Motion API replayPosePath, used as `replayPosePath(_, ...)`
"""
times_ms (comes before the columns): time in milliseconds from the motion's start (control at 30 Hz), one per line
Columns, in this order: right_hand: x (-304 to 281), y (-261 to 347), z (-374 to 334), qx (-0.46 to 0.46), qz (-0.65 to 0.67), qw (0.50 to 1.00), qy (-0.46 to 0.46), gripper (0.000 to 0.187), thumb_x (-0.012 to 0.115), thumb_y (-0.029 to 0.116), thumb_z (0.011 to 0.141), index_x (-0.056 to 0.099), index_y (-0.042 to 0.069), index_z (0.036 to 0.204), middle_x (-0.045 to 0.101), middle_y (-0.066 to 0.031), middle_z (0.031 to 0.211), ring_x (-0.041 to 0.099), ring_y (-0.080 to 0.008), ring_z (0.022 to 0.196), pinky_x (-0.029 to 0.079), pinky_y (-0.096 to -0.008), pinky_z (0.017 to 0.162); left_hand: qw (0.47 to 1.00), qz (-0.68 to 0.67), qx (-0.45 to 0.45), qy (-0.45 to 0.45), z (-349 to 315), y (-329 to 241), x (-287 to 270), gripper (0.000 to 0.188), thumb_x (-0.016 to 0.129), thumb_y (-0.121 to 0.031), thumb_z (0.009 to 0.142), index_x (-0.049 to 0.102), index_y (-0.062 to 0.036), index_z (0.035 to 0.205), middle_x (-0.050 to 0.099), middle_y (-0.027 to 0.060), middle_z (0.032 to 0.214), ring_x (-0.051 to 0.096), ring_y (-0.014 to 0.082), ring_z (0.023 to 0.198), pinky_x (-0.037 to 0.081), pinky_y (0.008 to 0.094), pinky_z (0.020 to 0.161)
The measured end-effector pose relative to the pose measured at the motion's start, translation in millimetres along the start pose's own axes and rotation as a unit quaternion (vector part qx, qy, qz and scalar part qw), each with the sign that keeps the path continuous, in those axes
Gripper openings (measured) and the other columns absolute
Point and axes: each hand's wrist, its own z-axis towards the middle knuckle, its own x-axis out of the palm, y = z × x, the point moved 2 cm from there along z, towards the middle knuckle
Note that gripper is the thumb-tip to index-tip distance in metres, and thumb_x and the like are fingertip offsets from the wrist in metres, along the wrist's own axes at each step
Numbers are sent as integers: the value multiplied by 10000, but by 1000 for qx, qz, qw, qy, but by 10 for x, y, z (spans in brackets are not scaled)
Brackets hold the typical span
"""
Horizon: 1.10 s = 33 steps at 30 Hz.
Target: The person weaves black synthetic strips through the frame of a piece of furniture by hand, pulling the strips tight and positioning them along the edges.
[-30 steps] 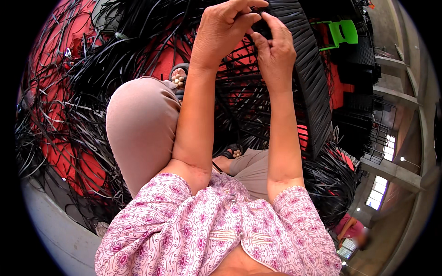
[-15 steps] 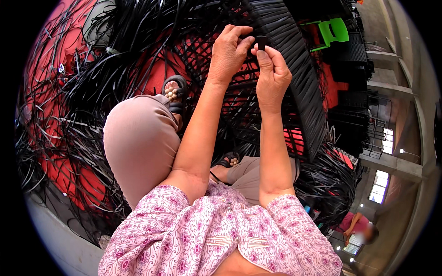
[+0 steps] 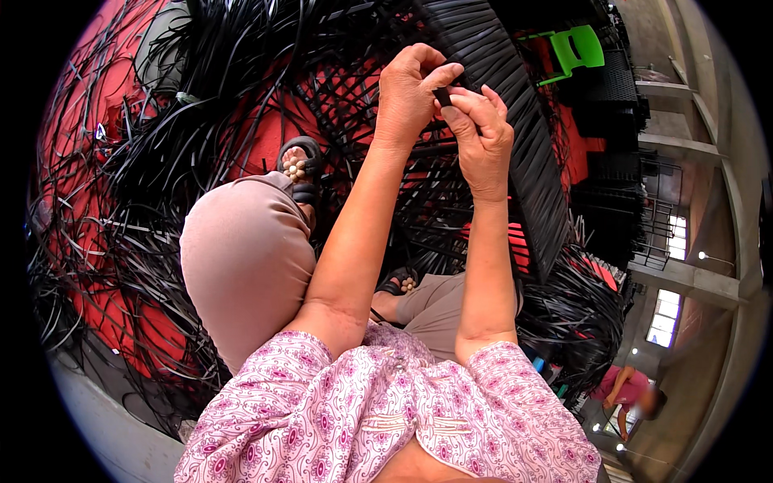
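A short black flat strip [image 3: 441, 97] shows between my two hands, its ends hidden by the fingers. My left hand [image 3: 407, 97] pinches it from the left, thumb and forefinger pressed together. From the right, my right hand [image 3: 481, 145] grips the same strip, its thumb lying against the lower end. Both hands are over a black woven piece, close to its wide band of tightly wrapped strips [image 3: 515, 137]. Left of that band, black bars and strips [image 3: 362, 109] form an open lattice, with red showing through. My forearms cover part of it.
Loose black strips [image 3: 153, 161] lie heaped over the red ground [image 3: 270, 125] at the left. Another bundle [image 3: 576, 322] is at the lower right. A green chair [image 3: 578, 50] stands at the upper right. Far right, a person [image 3: 626, 388] is in the background.
The fingers of my left hand have moved slightly right and down, nearer my right hand. My right hand has turned a little, and the strip between them sits lower and more tilted.
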Motion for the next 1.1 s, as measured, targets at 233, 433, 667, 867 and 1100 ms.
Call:
replayPosePath(233,-6,-12,27,42,24,999,3,174,721,207,964,758,46,1019,792,-39,966,718,-176,980,391,-413,1115,988,-104,-103,40,71,82,-60,155,772,-115,895,718,24,934,718,46,794,652,89,657,554,247,598)
replayPosePath(433,123,282,92,-16,-169,982,-78,154,743,190,932,757,43,976,758,-66,872,704,-228,892,517,-342,892,994,-60,-75,-43,109,220,-216,117,713,-89,927,741,-3,1002,728,53,898,664,100,711,557,251,645)
replayPosePath(667,342,290,95,62,-258,955,-136,133,669,158,927,724,40,903,729,-107,833,672,-316,806,548,-447,711,997,-38,-63,-10,120,370,-189,164,682,-78,937,757,-31,1075,702,41,944,651,99,743,551,265,686)
replayPosePath(867,333,257,215,250,-284,925,-37,314,570,257,928,762,14,871,728,-231,814,718,-427,810,563,-514,754,983,-97,-149,45,266,282,-235,188,662,-105,983,749,-24,1128,670,-39,799,517,27,620,429,181,572)
replayPosePath(1100,355,283,424,244,-324,914,26,308,547,217,928,737,6,809,741,-234,838,740,-406,815,593,-499,760,958,-27,-231,168,474,124,-367,256,671,-215,1007,752,-35,1170,668,-51,795,496,12,601,393,183,526)
